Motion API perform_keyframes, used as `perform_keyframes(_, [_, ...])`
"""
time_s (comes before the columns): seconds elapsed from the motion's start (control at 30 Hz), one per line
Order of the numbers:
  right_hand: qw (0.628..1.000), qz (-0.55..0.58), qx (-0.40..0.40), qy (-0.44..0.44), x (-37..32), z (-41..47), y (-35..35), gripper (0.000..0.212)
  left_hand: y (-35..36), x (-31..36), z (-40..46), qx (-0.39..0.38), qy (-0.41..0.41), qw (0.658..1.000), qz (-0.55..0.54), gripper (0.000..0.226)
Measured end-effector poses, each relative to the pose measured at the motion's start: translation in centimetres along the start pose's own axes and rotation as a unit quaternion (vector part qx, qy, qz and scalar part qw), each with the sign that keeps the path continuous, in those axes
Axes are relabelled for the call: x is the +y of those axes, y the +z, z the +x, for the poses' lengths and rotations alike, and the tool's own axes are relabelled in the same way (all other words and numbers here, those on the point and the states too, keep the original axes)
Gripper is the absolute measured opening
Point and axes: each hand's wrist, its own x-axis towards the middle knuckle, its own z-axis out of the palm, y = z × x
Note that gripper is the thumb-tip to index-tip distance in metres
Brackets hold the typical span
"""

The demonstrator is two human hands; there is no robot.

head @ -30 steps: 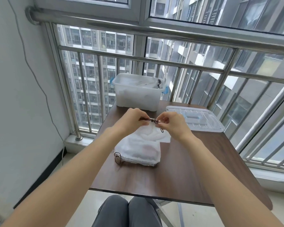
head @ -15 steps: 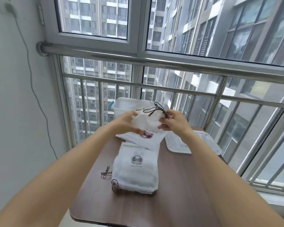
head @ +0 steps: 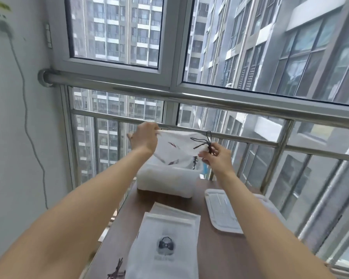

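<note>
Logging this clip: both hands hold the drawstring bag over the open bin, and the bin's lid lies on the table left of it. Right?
No: the head view shows the lid on the table right of the bin. Left hand and right hand hold the drawstring bag over it.

bag (head: 177,147) above bin (head: 166,181) | lid (head: 223,211) right of pouches (head: 162,246) | bin behind pouches

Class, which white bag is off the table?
The bag held above the white bin, left hand pinching its edge, right hand its cord; the others lie flat on the table.
</note>
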Motion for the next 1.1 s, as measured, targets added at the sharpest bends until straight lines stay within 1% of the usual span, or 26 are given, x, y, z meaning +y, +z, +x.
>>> perform_keyframes(0.07, [1.0, -0.02, 0.008, -0.004, 1.6, 2.5, 1.2, 0.024, 1.8, -1.0, 2.0, 0.024, 0.003, 1.0, 0.015, 0.033])
perform_keyframes(0.13, [0.999, -0.049, 0.0, -0.01, 3.6, 5.3, 2.4, 0.02, 3.8, -2.4, 4.0, 0.05, 0.012, 0.998, 0.028, 0.037])
perform_keyframes(0.2, [0.998, -0.068, -0.015, -0.009, 4.7, 6.9, 3.1, 0.014, 5.0, -3.5, 5.1, 0.07, 0.025, 0.996, 0.047, 0.035])
perform_keyframes(0.3, [0.994, -0.097, -0.043, -0.013, 7.1, 10.3, 4.5, 0.012, 7.1, -5.3, 7.5, 0.122, 0.051, 0.988, 0.079, 0.031])
perform_keyframes(0.33, [0.991, -0.126, -0.04, -0.022, 7.9, 11.3, 4.9, 0.01, 7.7, -5.8, 8.1, 0.13, 0.066, 0.986, 0.086, 0.028])
perform_keyframes(0.37, [0.984, -0.17, -0.037, -0.035, 8.6, 12.2, 5.2, 0.01, 8.3, -6.3, 8.5, 0.117, 0.086, 0.985, 0.098, 0.026])
perform_keyframes(0.4, [0.972, -0.226, -0.042, -0.041, 9.2, 13.0, 5.4, 0.018, 9.1, -6.8, 8.9, 0.082, 0.106, 0.984, 0.121, 0.025])
perform_keyframes(0.43, [0.957, -0.282, -0.058, -0.035, 9.8, 13.7, 5.5, 0.03, 10.0, -7.3, 8.7, 0.029, 0.12, 0.981, 0.149, 0.025])
perform_keyframes(0.5, [0.923, -0.363, -0.125, 0.012, 10.2, 14.4, 5.4, 0.055, 11.8, -7.7, 7.8, -0.098, 0.134, 0.966, 0.196, 0.028])
perform_keyframes(0.53, [0.905, -0.396, -0.153, 0.036, 10.2, 14.6, 5.4, 0.062, 12.5, -7.7, 7.2, -0.162, 0.136, 0.955, 0.208, 0.026])
perform_keyframes(0.57, [0.89, -0.423, -0.162, 0.049, 10.2, 14.9, 5.4, 0.063, 13.0, -7.6, 6.6, -0.22, 0.132, 0.943, 0.212, 0.026])
perform_keyframes(0.63, [0.882, -0.451, -0.124, 0.051, 9.9, 15.3, 5.8, 0.054, 13.5, -7.3, 6.0, -0.299, 0.115, 0.926, 0.202, 0.033])
perform_keyframes(0.7, [0.883, -0.465, -0.063, 0.002, 9.5, 15.3, 6.3, 0.041, 13.8, -6.9, 6.0, -0.339, 0.09, 0.92, 0.173, 0.045])
perform_keyframes(0.73, [0.88, -0.469, -0.063, -0.023, 9.4, 15.1, 6.5, 0.038, 14.0, -6.9, 6.1, -0.354, 0.074, 0.92, 0.152, 0.049])
perform_keyframes(0.77, [0.878, -0.469, -0.087, -0.036, 9.3, 14.8, 6.7, 0.035, 14.2, -6.8, 6.0, -0.362, 0.059, 0.921, 0.133, 0.051])
perform_keyframes(0.8, [0.87, -0.474, -0.128, -0.032, 9.2, 14.6, 7.0, 0.033, 14.4, -6.8, 6.0, -0.363, 0.045, 0.923, 0.117, 0.049])
perform_keyframes(0.83, [0.849, -0.499, -0.171, -0.015, 9.1, 14.3, 7.2, 0.033, 14.7, -6.9, 6.0, -0.357, 0.038, 0.928, 0.105, 0.045])
perform_keyframes(0.87, [0.822, -0.531, -0.205, 0.008, 9.1, 14.3, 7.2, 0.042, 14.9, -7.1, 6.0, -0.351, 0.036, 0.93, 0.101, 0.042])
perform_keyframes(0.9, [0.8, -0.558, -0.219, 0.033, 9.3, 14.6, 7.1, 0.052, 15.1, -7.2, 5.9, -0.351, 0.038, 0.93, 0.104, 0.041])
perform_keyframes(0.93, [0.789, -0.571, -0.22, 0.054, 9.5, 14.9, 7.0, 0.057, 15.2, -7.4, 6.0, -0.362, 0.039, 0.925, 0.111, 0.044])
perform_keyframes(0.97, [0.78, -0.583, -0.22, 0.063, 9.9, 15.3, 6.8, 0.053, 15.2, -7.5, 6.2, -0.377, 0.032, 0.918, 0.119, 0.048])
perform_keyframes(1.0, [0.766, -0.598, -0.228, 0.061, 10.3, 15.6, 6.7, 0.044, 15.2, -7.6, 6.3, -0.394, 0.018, 0.91, 0.13, 0.051])
perform_keyframes(1.07, [0.735, -0.626, -0.253, 0.068, 10.8, 16.0, 6.7, 0.018, 15.5, -7.7, 6.8, -0.427, -0.003, 0.888, 0.169, 0.055])
perform_keyframes(1.1, [0.729, -0.625, -0.269, 0.079, 11.0, 16.0, 6.8, 0.023, 15.6, -7.8, 6.9, -0.445, -0.001, 0.871, 0.21, 0.057])
